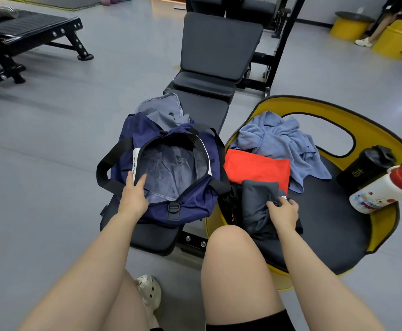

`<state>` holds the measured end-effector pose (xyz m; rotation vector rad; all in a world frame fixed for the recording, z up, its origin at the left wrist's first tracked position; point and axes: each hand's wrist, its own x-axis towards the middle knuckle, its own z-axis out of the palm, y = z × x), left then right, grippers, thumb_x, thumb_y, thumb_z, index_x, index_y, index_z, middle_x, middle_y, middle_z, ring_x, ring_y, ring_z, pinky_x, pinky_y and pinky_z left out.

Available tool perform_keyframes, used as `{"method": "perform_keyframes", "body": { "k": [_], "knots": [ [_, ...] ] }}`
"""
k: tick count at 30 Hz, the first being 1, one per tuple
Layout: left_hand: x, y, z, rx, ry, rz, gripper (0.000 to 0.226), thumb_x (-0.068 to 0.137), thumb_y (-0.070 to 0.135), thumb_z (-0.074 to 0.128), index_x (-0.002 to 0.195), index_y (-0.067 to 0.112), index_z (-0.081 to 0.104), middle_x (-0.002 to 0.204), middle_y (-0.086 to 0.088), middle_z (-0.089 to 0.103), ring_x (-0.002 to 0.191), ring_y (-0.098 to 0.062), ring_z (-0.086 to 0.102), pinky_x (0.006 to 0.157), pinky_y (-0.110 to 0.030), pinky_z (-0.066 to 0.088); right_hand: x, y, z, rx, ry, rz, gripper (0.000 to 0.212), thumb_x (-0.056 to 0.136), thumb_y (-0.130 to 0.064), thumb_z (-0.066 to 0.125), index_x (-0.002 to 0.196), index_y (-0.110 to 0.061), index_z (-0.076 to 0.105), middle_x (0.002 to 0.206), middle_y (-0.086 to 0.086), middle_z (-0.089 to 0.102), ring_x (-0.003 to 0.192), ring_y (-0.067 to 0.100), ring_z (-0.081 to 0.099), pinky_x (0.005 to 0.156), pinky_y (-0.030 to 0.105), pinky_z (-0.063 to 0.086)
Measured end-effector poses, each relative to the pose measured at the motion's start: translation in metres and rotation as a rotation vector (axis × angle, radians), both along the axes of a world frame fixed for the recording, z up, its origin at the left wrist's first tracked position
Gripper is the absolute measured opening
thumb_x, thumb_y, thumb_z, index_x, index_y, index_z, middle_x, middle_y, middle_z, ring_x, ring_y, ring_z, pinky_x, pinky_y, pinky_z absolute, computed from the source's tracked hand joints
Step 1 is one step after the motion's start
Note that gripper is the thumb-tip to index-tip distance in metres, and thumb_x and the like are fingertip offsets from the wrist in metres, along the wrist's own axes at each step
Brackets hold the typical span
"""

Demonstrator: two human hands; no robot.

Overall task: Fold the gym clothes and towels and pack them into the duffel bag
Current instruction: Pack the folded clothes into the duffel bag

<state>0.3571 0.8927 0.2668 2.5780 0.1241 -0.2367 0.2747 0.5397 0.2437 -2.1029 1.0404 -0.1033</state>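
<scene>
Centre frame, the navy bag [171, 163] sits unzipped on a black padded bench [195, 108], its mouth gaping and the pale grey lining showing with nothing visible inside. Left hand [135, 194] is at the near-left rim, thumb on the outside, fingers straight and dipping inside the opening; looks like it's propping the soft mouth wide so it doesn't slump shut. That's thin, floppy nylon, so it needs the help.

Just right of centre, the right hand [284, 211] has its fingertips curled into a pinch on the edge of the grey garment [257, 206], a dark, limp, roughly folded bundle lying on the round black seat of a yellow chair [333, 111]. My read: that's the next piece bound for the bag, and a pinch at one edge may let it unfold on the lift.

Behind it, touching, lies a red cloth [254, 168], folded flat and square, smooth-looking. Further up the frame a blue towel [278, 144] lies in a crumpled heap, fleecy and thick, clearly not folded yet. So folding isn't finished and packing hasn't really started.

Right edge: a black tumbler [367, 168] and a white bottle [383, 189] with a red cap, leaning against the chair back, well apart from the clothes.
</scene>
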Motion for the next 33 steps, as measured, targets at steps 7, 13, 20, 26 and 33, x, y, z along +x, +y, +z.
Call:
{"method": "perform_keyframes", "body": {
  "k": [7, 13, 20, 26, 33],
  "knots": [
    [0.000, -0.002, 0.002, -0.010, 0.003, 0.005, 0.074, 0.087, -0.011, 0.045, 0.150, 0.021, 0.023, 0.159, -0.004, -0.005, 0.137, -0.032, 0.030, 0.104, -0.042, 0.037, 0.005, -0.014, -0.010, 0.092, 0.060, 0.102, 0.025, 0.090, -0.024, 0.059, 0.111, -0.012, 0.053, 0.124, 0.019, 0.050, 0.105, 0.030, 0.049, 0.076, 0.031, 0.034],
    [0.001, -0.004, 0.008, -0.016, 0.023, 0.073, 0.070, 0.090, 0.000, 0.048, 0.150, 0.023, 0.021, 0.160, -0.002, -0.003, 0.123, -0.035, 0.046, 0.091, -0.041, 0.043, 0.013, -0.032, -0.030, 0.284, 0.059, -0.055, 0.104, 0.056, -0.049, 0.086, 0.139, -0.013, 0.034, 0.129, 0.010, 0.055, 0.115, 0.034, 0.055, 0.093, 0.046, 0.049],
    [0.004, -0.008, 0.006, -0.105, 0.063, 0.130, 0.078, 0.090, 0.022, 0.063, 0.151, 0.024, 0.015, 0.160, -0.007, -0.002, 0.140, -0.029, 0.027, 0.105, -0.043, 0.034, 0.010, -0.018, -0.011, 0.257, 0.025, -0.061, 0.056, 0.073, -0.030, 0.080, 0.118, -0.011, 0.054, 0.107, 0.004, 0.061, 0.103, 0.029, 0.058, 0.088, 0.040, 0.047],
    [0.005, -0.011, 0.008, -0.124, 0.061, 0.143, 0.080, 0.088, 0.013, 0.063, 0.152, 0.025, 0.014, 0.160, -0.005, -0.002, 0.141, -0.027, 0.025, 0.103, -0.040, 0.035, 0.005, -0.015, -0.010, 0.248, -0.037, -0.024, 0.049, 0.076, -0.026, 0.076, 0.115, -0.019, 0.048, 0.105, 0.003, 0.058, 0.097, 0.025, 0.054, 0.084, 0.038, 0.045],
    [0.003, -0.012, 0.009, -0.161, 0.037, 0.131, 0.081, 0.088, 0.001, 0.058, 0.151, 0.030, 0.017, 0.160, -0.004, -0.004, 0.142, -0.024, 0.025, 0.097, -0.035, 0.036, 0.007, -0.011, -0.006, 0.296, -0.132, -0.027, 0.044, 0.076, -0.030, 0.074, 0.110, -0.025, 0.046, 0.103, 0.001, 0.059, 0.094, 0.023, 0.054, 0.081, 0.037, 0.043]
  ]
}}
